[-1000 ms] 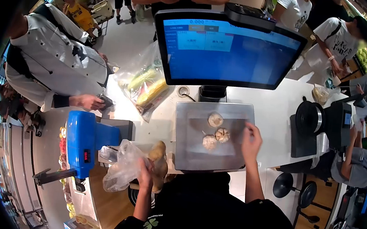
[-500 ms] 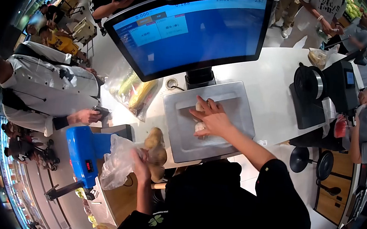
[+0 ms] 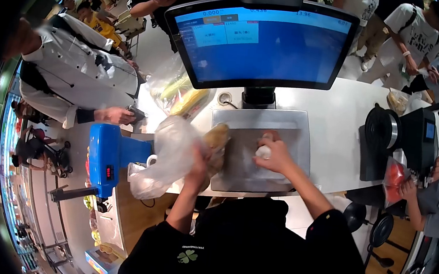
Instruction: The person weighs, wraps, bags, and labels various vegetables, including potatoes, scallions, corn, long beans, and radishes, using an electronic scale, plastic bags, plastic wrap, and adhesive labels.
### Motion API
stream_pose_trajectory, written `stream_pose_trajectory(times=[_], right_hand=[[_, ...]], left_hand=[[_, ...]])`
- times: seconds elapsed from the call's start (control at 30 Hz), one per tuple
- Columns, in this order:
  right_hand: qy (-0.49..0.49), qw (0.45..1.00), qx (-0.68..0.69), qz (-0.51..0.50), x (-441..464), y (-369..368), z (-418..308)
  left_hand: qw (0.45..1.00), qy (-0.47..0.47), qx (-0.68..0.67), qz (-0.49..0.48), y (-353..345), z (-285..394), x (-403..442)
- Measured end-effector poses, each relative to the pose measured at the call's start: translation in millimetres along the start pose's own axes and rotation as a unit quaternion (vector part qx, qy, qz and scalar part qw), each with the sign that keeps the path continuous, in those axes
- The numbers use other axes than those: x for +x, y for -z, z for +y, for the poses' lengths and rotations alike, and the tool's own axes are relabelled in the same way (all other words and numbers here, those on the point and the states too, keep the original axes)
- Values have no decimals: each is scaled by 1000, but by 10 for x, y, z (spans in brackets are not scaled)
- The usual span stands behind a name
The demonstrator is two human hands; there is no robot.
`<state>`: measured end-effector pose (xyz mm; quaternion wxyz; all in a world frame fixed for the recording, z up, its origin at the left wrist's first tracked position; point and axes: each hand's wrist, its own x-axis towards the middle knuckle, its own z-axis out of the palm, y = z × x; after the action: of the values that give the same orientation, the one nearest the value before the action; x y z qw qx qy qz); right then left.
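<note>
1. Shoppers are standing and moving about in the background of a store, and a white counter (image 3: 347, 121) is running across the middle, with a metal scale (image 3: 245, 173) sitting on it and a lit screen (image 3: 265, 56) standing just beyond the scale.

2. Clear bagged corn (image 3: 186, 97) is lying past the scale's far left corner. Well to the scale's left, a blue machine (image 3: 103, 159) is standing, and near it another person's hand (image 3: 114, 116) is gripping a small dark device (image 3: 136, 115).

3. Judging by how things are lying, the work is partway along: the garlic (image 3: 263, 152) is being gathered over the middle of the scale, but it is not yet leaving that area or sitting inside the plastic bag (image 3: 167, 150).

4. From the scale's near right side, the right arm is reaching forward and inward. The right hand (image 3: 275, 156) is pointing its knuckles up, its fingers curling closed around the garlic; how many heads it is covering, I cannot tell.

5. At the scale's near left side, the left hand (image 3: 197, 169) is blurring slightly, its fingers bunching the plastic bag. Potatoes (image 3: 217, 145) are showing beside it, overlapping the scale's left edge; whether they are touching the scale is unclear.
</note>
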<state>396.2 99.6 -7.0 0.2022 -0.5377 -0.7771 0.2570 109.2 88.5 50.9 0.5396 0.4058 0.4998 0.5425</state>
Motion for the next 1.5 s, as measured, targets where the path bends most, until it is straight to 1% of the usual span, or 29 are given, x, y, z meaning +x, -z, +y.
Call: stream_pose_trajectory(times=[0.07,0.1,0.13,0.17,0.2,0.23,0.27,0.33,0.37,0.43,0.47,0.53,0.6,0.67,0.73,0.8,0.83,0.87,0.93,0.97,1.0,1.03,1.07,1.13,1.27,1.3,1.33,1.4,1.5], right_hand=[[37,966,175,189,-81,54,155],[7,946,255,198,-150,37,232],[1,947,251,201,-256,110,230],[-103,853,477,187,-355,237,165],[-194,698,670,162,-434,321,138],[-146,644,733,163,-509,339,221],[-147,644,732,169,-563,451,200],[-63,581,786,199,-716,794,-10],[-50,597,774,207,-786,927,-59],[-41,594,775,210,-893,1144,-152],[-30,594,777,208,-928,1206,-168],[-16,578,793,189,-966,1246,-179],[-16,530,826,189,-967,1314,-245],[4,539,815,211,-994,1486,-363],[24,549,804,227,-981,1729,-546],[92,710,661,225,-922,2012,-775],[97,765,612,174,-881,2165,-833],[98,764,613,173,-768,2246,-840],[221,918,326,44,-444,2312,-903],[223,917,327,45,-313,2293,-981],[96,942,288,-144,-175,2263,-1081],[-36,917,231,-324,-74,2251,-1154],[-32,918,230,-322,1,2174,-1146],[-146,845,301,-417,177,1835,-970],[-191,820,351,-409,379,1069,-303],[97,920,260,-279,469,649,6],[374,910,138,-115,511,434,153],[264,929,227,-124,469,329,1],[21,902,407,-143,399,434,-397]], left_hand=[[998,-4,33,-60,-159,-360,186],[956,-110,261,-78,-234,-672,344],[851,-212,472,-95,-325,-852,412],[851,-215,468,-102,-421,-871,412],[867,-154,459,-121,-511,-878,416],[878,-91,448,-138,-616,-883,414],[809,-195,505,-227,-1012,-165,122],[850,-182,380,-318,-1059,-127,69],[848,-179,380,-323,-1032,-128,87],[791,-345,273,-424,-1047,-35,182],[790,-345,272,-428,-1076,58,129],[830,-188,273,-448,-1216,618,-94],[849,-171,274,-418,-1173,716,-147],[870,-153,274,-380,-1189,810,-174],[851,-202,380,-299,-1239,900,-179],[865,-168,399,-254,-1249,915,-198],[874,-134,415,-215,-1257,922,-211],[874,-135,416,-213,-1265,932,-236],[901,-155,337,-227,-1273,948,-294],[900,-157,339,-226,-1276,941,-317],[916,-164,307,-198,-1282,927,-330],[931,-172,274,-171,-1301,929,-333],[930,-177,275,-169,-1315,941,-357],[901,-258,308,-165,-1342,944,-463],[889,-302,280,-202,-1453,926,-682],[894,-280,267,-225,-1458,944,-726],[899,-258,252,-249,-1466,947,-753],[896,-297,229,-238,-1409,891,-686],[953,-139,186,-194,-1185,1064,-485]])
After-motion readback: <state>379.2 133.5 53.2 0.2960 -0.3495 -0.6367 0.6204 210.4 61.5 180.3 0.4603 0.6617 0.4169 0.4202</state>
